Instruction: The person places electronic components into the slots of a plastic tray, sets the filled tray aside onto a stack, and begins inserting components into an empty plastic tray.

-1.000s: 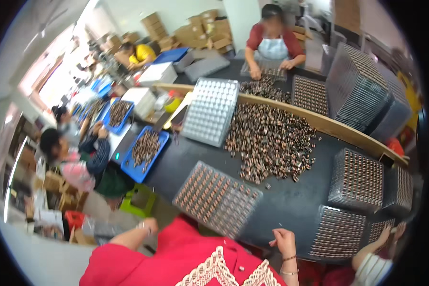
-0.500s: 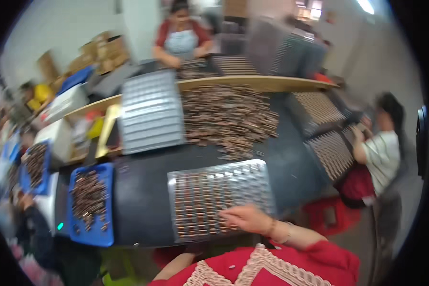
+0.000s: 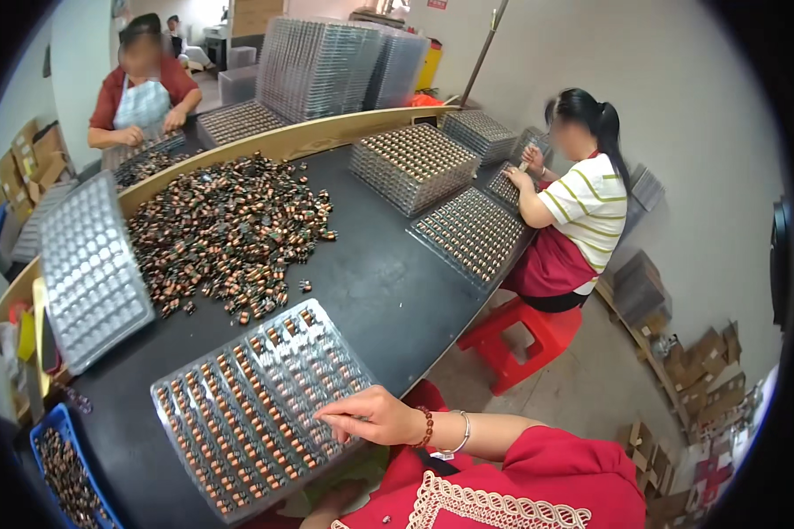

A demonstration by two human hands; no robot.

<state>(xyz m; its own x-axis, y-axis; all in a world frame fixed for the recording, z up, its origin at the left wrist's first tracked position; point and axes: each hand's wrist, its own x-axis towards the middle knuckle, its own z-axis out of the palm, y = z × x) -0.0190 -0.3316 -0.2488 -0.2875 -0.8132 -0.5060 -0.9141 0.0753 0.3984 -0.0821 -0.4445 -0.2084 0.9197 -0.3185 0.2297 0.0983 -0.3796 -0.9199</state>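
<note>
A clear plastic tray (image 3: 319, 319) lies near me on the dark table, with rows of small copper-and-black coil parts (image 3: 238, 414) filling its left side and several pockets at the far end. Many pockets on its right side hold no coil part. My right hand (image 3: 366, 416) is over the tray's near right edge, thumb and fingers pressed together. Whatever is between those fingertips is too small to make out. Of my left side only a bit of forearm shows at the lower edge; the hand itself is out of sight.
A big heap of loose coil parts (image 3: 229, 225) lies beyond the tray. An unfilled tray (image 3: 93, 269) leans at the left, above a blue bin (image 3: 40, 432). Stacked filled trays (image 3: 415, 163) stand farther right. Two co-workers sit around the table; a red stool (image 3: 525, 339) is at right.
The whole view has swung to the right, so the tray and heap now appear farther left. My right hand stays over the tray, its fingers still together.
</note>
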